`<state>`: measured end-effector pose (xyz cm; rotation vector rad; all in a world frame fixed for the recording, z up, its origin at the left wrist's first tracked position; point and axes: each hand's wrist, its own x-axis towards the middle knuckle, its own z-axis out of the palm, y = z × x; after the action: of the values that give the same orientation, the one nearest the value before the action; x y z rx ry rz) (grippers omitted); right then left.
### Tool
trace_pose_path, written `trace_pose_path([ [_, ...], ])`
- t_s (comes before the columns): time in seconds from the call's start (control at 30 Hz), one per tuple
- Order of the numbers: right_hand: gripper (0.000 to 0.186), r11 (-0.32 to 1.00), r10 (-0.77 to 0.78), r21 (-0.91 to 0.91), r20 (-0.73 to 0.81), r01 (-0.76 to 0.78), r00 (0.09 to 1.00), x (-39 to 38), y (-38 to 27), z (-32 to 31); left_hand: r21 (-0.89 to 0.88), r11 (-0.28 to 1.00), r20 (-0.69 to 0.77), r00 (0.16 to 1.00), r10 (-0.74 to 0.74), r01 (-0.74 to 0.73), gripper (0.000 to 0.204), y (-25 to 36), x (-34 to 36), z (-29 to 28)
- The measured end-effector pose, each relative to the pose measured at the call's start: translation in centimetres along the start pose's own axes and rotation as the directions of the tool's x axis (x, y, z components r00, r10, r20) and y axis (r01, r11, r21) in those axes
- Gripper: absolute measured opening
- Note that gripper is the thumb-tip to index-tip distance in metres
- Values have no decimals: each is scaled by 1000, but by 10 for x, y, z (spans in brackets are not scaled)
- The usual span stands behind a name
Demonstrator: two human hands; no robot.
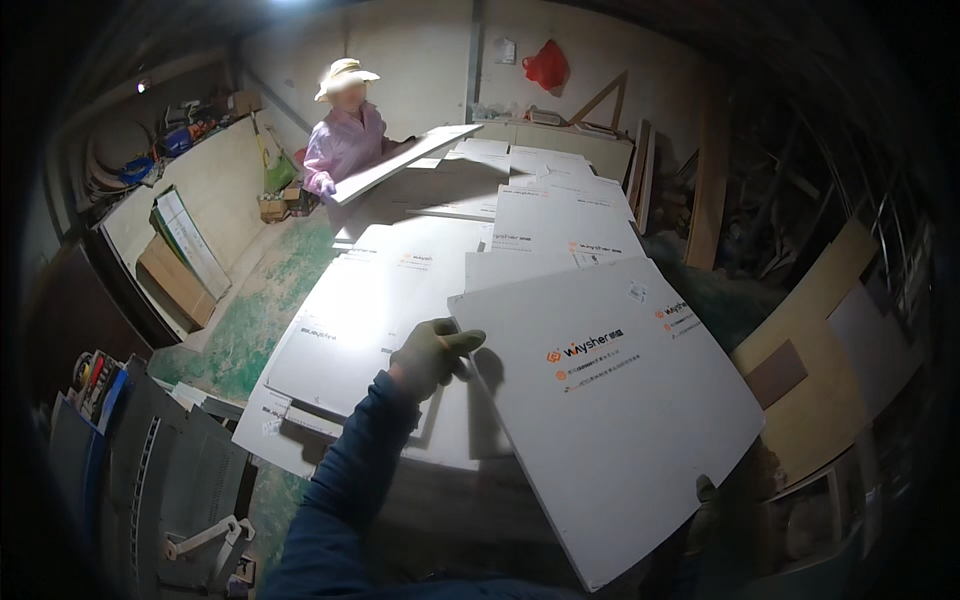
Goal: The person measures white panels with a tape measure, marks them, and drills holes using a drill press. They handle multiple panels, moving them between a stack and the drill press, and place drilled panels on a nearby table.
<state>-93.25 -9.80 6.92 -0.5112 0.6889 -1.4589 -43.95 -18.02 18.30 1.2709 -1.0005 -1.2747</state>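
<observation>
A large white board (620, 430) with dark and orange print lies tilted in front of me. My left hand (430, 360), in a dark green glove, grips its left edge, thumb over the top face. At the near right edge of the same board is my right hand (705, 505), also gloved; its thumb shows over the edge and the other fingers are hidden beneath. Under and beyond it, more printed white boards (440, 262) lie in overlapping stacks.
Across the stacks a person (345, 140) in a hat and pink top holds another white board (405, 165). Leaning panels (185, 245) stand at the left above the green floor (270, 270). Tan sheets (810, 370) lean at the right. Grey metal parts (190, 480) sit at the lower left.
</observation>
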Motion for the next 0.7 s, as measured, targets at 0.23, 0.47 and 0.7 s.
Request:
trace_pose_path([
  [0.23,49,931,-248,-297,-93,211,964,-4,31,15,85,995,-19,998,57,-55,36,-45,38,-13],
  [0.47,39,885,-237,-451,-213,120,948,-18,20,73,-62,994,-14,996,87,-88,22,-52,41,-27],
  [0.7,34,869,-297,-430,-60,244,953,-27,-5,43,712,140,273,454,848,-688,17,-8,16,6],
])
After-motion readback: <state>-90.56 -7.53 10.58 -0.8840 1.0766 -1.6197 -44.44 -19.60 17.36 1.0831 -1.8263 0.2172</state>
